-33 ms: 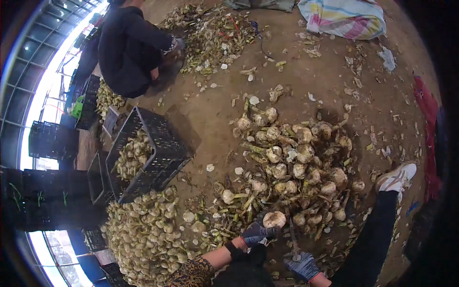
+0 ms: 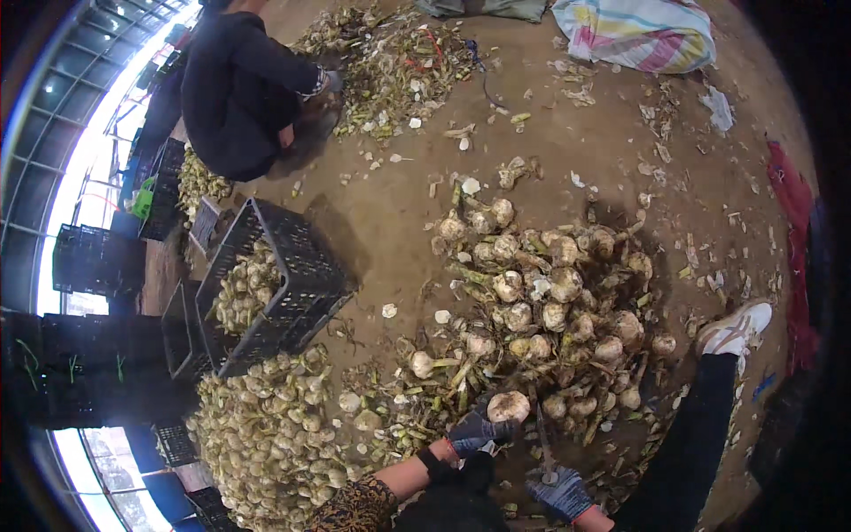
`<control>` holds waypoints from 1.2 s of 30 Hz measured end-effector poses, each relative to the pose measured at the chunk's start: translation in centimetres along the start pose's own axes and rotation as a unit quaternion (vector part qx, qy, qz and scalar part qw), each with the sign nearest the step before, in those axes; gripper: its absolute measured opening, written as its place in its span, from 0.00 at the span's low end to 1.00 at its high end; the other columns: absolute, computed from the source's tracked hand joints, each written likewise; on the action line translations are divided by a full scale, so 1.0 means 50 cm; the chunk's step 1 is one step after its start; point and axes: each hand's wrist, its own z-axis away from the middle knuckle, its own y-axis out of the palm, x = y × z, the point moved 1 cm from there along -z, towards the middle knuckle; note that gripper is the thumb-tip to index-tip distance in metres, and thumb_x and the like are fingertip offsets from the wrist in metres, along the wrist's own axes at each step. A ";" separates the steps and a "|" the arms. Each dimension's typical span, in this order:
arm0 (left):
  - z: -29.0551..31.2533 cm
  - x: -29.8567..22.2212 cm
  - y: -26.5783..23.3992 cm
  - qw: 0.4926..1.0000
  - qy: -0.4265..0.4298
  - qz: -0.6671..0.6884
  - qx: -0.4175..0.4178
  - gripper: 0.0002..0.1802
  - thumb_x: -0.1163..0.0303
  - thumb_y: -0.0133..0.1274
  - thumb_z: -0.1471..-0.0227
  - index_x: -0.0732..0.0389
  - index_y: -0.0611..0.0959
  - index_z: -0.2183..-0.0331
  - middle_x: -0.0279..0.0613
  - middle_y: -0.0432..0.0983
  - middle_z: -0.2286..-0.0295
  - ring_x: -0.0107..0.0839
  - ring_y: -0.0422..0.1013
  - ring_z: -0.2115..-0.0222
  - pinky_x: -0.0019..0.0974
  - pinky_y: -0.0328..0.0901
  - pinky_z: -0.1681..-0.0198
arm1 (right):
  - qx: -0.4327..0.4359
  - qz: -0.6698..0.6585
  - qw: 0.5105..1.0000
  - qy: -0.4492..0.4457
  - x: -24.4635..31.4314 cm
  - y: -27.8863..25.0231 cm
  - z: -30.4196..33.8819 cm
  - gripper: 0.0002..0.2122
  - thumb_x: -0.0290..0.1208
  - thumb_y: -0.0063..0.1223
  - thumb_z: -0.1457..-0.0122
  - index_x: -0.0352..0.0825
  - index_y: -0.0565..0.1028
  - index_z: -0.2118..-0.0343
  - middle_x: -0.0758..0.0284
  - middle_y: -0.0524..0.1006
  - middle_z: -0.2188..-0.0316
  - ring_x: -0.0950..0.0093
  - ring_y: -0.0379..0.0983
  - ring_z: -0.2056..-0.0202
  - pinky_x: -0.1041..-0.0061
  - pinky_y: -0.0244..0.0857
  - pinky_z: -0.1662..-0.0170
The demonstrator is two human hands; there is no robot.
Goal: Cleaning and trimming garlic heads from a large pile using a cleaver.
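1. The left grip point(image 2: 479, 432), in a dark glove, grasps a pale garlic bulb point(image 2: 509, 407), its fingers against the bulb's left and lower side.
2. The right grip point(image 2: 560, 494), gloved in grey-blue, is clenched around the lower end of a slim blade-like tool point(image 2: 543, 436), which points up and away, just right of the bulb.
3. A black band point(image 2: 434, 462) circles the left wrist; a patterned sleeve point(image 2: 356, 505) covers the forearm behind it.
4. Just beyond both grips, a heap of stemmed bulbs point(image 2: 554, 293) lies on the brown floor point(image 2: 403, 222).
5. To the right, a black-clad leg point(image 2: 687, 434) ends in a white shoe point(image 2: 734, 331), near that heap.
6. To the left spreads a large pile of bulbs point(image 2: 266, 434), below a black crate point(image 2: 306, 297) that has more bulbs inside.
7. Farther off, another person point(image 2: 235, 97) crouches beside a scatter of stalks point(image 2: 408, 80); a striped white sack point(image 2: 635, 35) lies at the upper right.
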 end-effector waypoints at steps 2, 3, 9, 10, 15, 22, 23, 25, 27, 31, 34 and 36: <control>-0.004 0.012 -0.008 1.000 -0.015 -0.009 -0.002 0.33 0.74 0.55 0.59 0.63 0.59 0.51 0.39 0.65 0.56 0.27 0.63 0.57 0.30 0.58 0.54 | -0.009 0.119 0.991 -0.060 -0.026 0.019 -0.001 0.12 0.41 0.51 0.55 0.38 0.74 0.72 0.63 0.73 0.80 0.65 0.69 0.77 0.67 0.63 0.72; -0.005 0.010 -0.007 1.000 -0.016 -0.016 -0.005 0.32 0.75 0.55 0.59 0.63 0.59 0.51 0.40 0.65 0.56 0.27 0.63 0.57 0.30 0.58 0.54 | -0.025 0.112 0.991 -0.074 -0.030 0.024 0.000 0.12 0.41 0.51 0.55 0.38 0.74 0.72 0.63 0.73 0.80 0.65 0.69 0.77 0.67 0.63 0.72; 0.000 0.012 -0.011 0.999 -0.004 0.049 0.022 0.32 0.77 0.53 0.58 0.63 0.58 0.51 0.41 0.63 0.55 0.28 0.63 0.57 0.31 0.59 0.55 | 0.077 0.020 0.994 0.072 0.000 -0.001 -0.010 0.12 0.41 0.50 0.55 0.38 0.75 0.72 0.64 0.73 0.78 0.65 0.70 0.74 0.68 0.63 0.71; 0.002 0.025 -0.022 0.998 0.011 0.062 0.025 0.32 0.77 0.53 0.58 0.63 0.58 0.51 0.41 0.63 0.55 0.28 0.63 0.57 0.31 0.59 0.55 | 0.060 -0.021 0.995 0.072 0.014 -0.006 -0.009 0.12 0.42 0.50 0.55 0.38 0.75 0.73 0.63 0.74 0.77 0.65 0.70 0.73 0.68 0.63 0.70; -0.007 0.046 -0.040 0.971 0.126 -0.198 0.057 0.31 0.72 0.52 0.55 0.63 0.57 0.51 0.39 0.64 0.56 0.27 0.63 0.58 0.31 0.60 0.56 | -0.044 0.117 0.992 -0.027 -0.010 0.017 -0.006 0.12 0.41 0.47 0.53 0.39 0.73 0.69 0.63 0.72 0.76 0.67 0.68 0.74 0.69 0.62 0.72; 0.016 -0.026 0.009 0.997 -0.024 -0.077 -0.005 0.35 0.65 0.54 0.56 0.63 0.57 0.49 0.38 0.64 0.56 0.25 0.63 0.58 0.29 0.60 0.57 | -0.126 0.455 0.840 -0.270 -0.115 0.091 -0.004 0.15 0.31 0.40 0.49 0.46 0.65 0.56 0.60 0.68 0.72 0.69 0.64 0.77 0.68 0.57 0.82; 0.015 -0.028 0.013 0.997 -0.021 -0.070 -0.002 0.35 0.65 0.54 0.57 0.63 0.57 0.50 0.38 0.64 0.56 0.25 0.63 0.58 0.29 0.60 0.57 | -0.122 0.411 0.868 -0.251 -0.116 0.094 -0.002 0.16 0.31 0.40 0.49 0.46 0.65 0.56 0.60 0.68 0.71 0.69 0.64 0.76 0.68 0.58 0.81; 0.011 -0.024 0.019 0.998 -0.015 -0.053 0.004 0.35 0.65 0.54 0.57 0.63 0.58 0.50 0.38 0.65 0.57 0.25 0.63 0.58 0.30 0.59 0.56 | -0.114 0.372 0.892 -0.230 -0.119 0.096 0.001 0.16 0.30 0.40 0.49 0.47 0.65 0.55 0.60 0.68 0.69 0.69 0.65 0.75 0.68 0.58 0.81; 0.007 -0.018 0.018 0.996 0.061 -0.069 0.019 0.34 0.65 0.54 0.57 0.63 0.58 0.50 0.38 0.66 0.58 0.25 0.64 0.60 0.29 0.61 0.58 | -0.111 0.357 0.900 -0.223 -0.119 0.100 0.002 0.16 0.30 0.40 0.49 0.48 0.64 0.55 0.59 0.68 0.68 0.68 0.65 0.75 0.68 0.59 0.80; 0.010 -0.003 0.004 0.999 -0.032 0.010 0.022 0.32 0.65 0.54 0.56 0.60 0.60 0.51 0.36 0.69 0.61 0.22 0.67 0.66 0.27 0.64 0.68 | -0.124 0.391 0.879 -0.242 -0.120 0.099 -0.001 0.17 0.29 0.39 0.50 0.50 0.64 0.55 0.58 0.67 0.65 0.68 0.66 0.73 0.68 0.60 0.78; 0.016 -0.012 0.007 0.999 -0.052 0.007 0.002 0.30 0.65 0.54 0.56 0.59 0.61 0.52 0.33 0.70 0.63 0.20 0.67 0.71 0.24 0.63 0.75 | -0.164 0.494 0.803 -0.289 -0.110 0.099 0.000 0.18 0.29 0.39 0.50 0.52 0.63 0.54 0.57 0.67 0.62 0.67 0.66 0.72 0.68 0.61 0.77; 0.023 -0.047 0.031 0.999 -0.050 0.005 -0.005 0.31 0.66 0.53 0.55 0.60 0.59 0.51 0.34 0.70 0.66 0.21 0.66 0.73 0.26 0.63 0.73 | -0.149 0.441 0.845 -0.264 -0.110 0.102 0.000 0.17 0.30 0.39 0.49 0.52 0.64 0.54 0.56 0.65 0.59 0.66 0.67 0.71 0.68 0.62 0.76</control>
